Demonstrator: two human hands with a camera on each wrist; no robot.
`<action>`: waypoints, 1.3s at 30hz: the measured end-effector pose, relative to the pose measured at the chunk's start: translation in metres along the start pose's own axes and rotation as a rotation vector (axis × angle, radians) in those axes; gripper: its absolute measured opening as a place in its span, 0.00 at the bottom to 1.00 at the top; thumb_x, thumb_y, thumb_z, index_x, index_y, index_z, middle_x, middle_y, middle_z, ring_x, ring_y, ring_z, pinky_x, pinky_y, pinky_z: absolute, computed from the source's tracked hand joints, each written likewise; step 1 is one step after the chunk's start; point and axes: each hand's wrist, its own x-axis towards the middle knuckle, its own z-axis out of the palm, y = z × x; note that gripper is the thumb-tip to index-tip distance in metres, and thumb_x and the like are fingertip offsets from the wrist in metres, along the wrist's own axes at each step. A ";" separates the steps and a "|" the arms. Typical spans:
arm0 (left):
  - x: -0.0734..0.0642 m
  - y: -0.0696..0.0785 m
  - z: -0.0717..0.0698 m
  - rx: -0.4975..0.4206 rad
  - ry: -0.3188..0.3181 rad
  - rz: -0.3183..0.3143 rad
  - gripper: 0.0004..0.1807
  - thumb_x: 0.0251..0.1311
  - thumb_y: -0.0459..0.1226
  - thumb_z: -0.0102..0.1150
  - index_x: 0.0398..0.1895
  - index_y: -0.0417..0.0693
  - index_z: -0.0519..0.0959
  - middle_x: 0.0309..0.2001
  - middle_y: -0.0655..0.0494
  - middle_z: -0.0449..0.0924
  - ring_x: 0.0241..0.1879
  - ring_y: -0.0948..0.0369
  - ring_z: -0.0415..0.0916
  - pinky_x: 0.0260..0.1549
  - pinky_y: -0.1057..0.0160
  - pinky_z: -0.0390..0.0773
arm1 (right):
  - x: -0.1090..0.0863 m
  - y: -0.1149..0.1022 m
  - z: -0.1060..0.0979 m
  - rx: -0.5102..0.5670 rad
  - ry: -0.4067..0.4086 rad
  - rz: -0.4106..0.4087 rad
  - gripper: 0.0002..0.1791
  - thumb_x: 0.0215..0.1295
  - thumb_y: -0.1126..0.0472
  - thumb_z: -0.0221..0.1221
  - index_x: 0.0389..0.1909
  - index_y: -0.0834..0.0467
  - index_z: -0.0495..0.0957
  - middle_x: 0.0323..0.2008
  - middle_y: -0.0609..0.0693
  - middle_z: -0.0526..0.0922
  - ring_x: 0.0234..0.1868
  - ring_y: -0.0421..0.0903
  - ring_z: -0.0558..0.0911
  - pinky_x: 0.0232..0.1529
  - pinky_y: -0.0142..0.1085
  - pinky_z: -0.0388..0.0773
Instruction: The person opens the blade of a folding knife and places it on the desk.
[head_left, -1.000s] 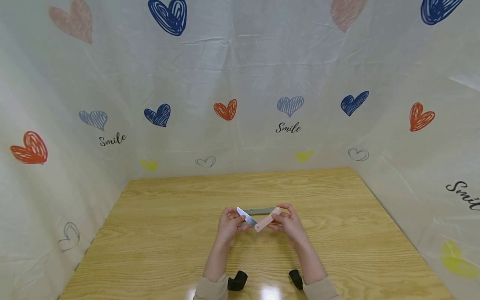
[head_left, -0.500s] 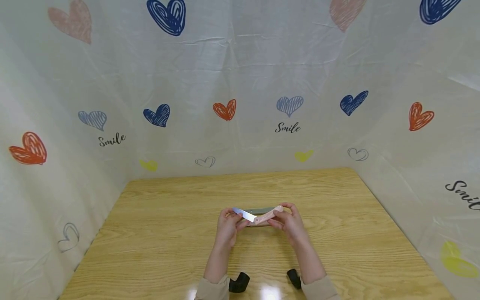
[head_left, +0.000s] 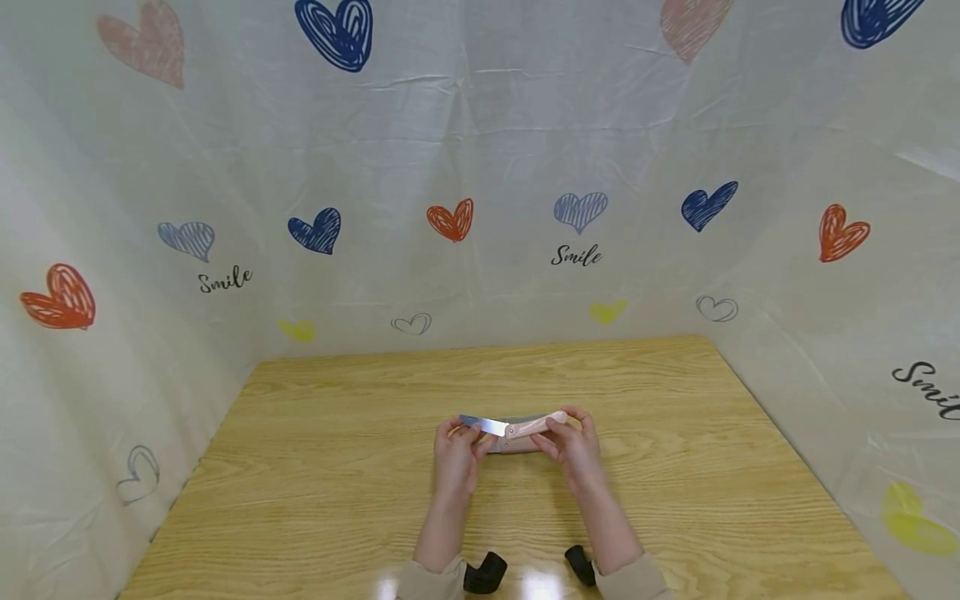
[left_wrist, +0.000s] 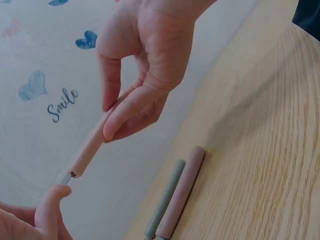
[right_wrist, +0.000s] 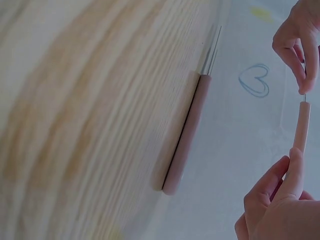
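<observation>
A folding knife with a pink handle point(head_left: 534, 425) is held up between both hands, its shiny blade point(head_left: 483, 424) swung out nearly in line with the handle. My left hand point(head_left: 455, 461) pinches the blade between thumb and fingers. The handle's far end is pinched by my right hand point(head_left: 577, 450); the right wrist view shows the thumb laid along the handle. Below the held knife, a second pink-handled knife point(left_wrist: 181, 192) and a green-handled knife point(left_wrist: 166, 197) lie side by side on the table. The right wrist view shows thin blades pointing away from the pink handle point(right_wrist: 189, 132).
The wood-grain table point(head_left: 337, 467) stretches around the hands. A white sheet point(head_left: 510, 158) printed with hearts and "Smile" hangs at the back and both sides. A black device point(head_left: 485, 573) sits at the left wrist, another black device point(head_left: 580, 565) at the right.
The held knife has gone from a sharp V bend to almost straight, its pivot rising as the blade swung outward. Both hands keep their hold. The two knives on the table have not moved.
</observation>
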 end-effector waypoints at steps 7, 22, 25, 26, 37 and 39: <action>-0.003 -0.002 0.006 -0.037 0.033 0.038 0.12 0.66 0.18 0.40 0.48 0.35 0.55 0.38 0.45 0.64 0.33 0.61 0.72 0.40 0.59 0.84 | -0.001 0.003 0.003 0.070 0.023 -0.023 0.17 0.71 0.73 0.48 0.53 0.61 0.53 0.41 0.57 0.70 0.35 0.42 0.82 0.45 0.36 0.83; -0.008 -0.005 0.012 -0.094 0.087 0.077 0.12 0.67 0.19 0.41 0.49 0.33 0.54 0.40 0.43 0.63 0.33 0.61 0.72 0.41 0.61 0.84 | -0.004 0.007 0.008 0.174 0.067 -0.008 0.16 0.71 0.75 0.44 0.51 0.59 0.50 0.48 0.62 0.62 0.36 0.44 0.81 0.47 0.37 0.82; -0.009 -0.006 0.013 -0.099 0.095 0.083 0.12 0.67 0.20 0.40 0.49 0.33 0.54 0.40 0.43 0.62 0.34 0.60 0.72 0.42 0.61 0.84 | -0.005 0.007 0.008 0.194 0.068 -0.001 0.15 0.71 0.74 0.44 0.50 0.59 0.50 0.49 0.61 0.61 0.36 0.44 0.81 0.47 0.36 0.82; -0.009 -0.006 0.013 -0.098 0.098 0.085 0.12 0.67 0.20 0.40 0.49 0.33 0.54 0.40 0.43 0.62 0.34 0.60 0.72 0.42 0.60 0.83 | -0.005 0.007 0.008 0.198 0.068 0.000 0.15 0.71 0.74 0.44 0.50 0.58 0.50 0.49 0.61 0.61 0.36 0.44 0.81 0.48 0.37 0.82; -0.009 -0.009 0.014 -0.096 0.110 0.127 0.14 0.67 0.20 0.44 0.49 0.36 0.54 0.41 0.46 0.60 0.38 0.58 0.72 0.45 0.59 0.83 | -0.003 0.008 0.009 0.177 0.094 -0.004 0.20 0.72 0.73 0.46 0.57 0.61 0.49 0.48 0.62 0.64 0.38 0.44 0.81 0.49 0.38 0.81; -0.009 -0.010 0.014 -0.091 0.124 0.156 0.16 0.66 0.20 0.46 0.51 0.36 0.55 0.40 0.47 0.60 0.39 0.58 0.72 0.45 0.59 0.83 | -0.003 0.008 0.009 0.175 0.100 -0.002 0.21 0.72 0.73 0.46 0.58 0.61 0.48 0.47 0.61 0.65 0.37 0.43 0.81 0.50 0.38 0.81</action>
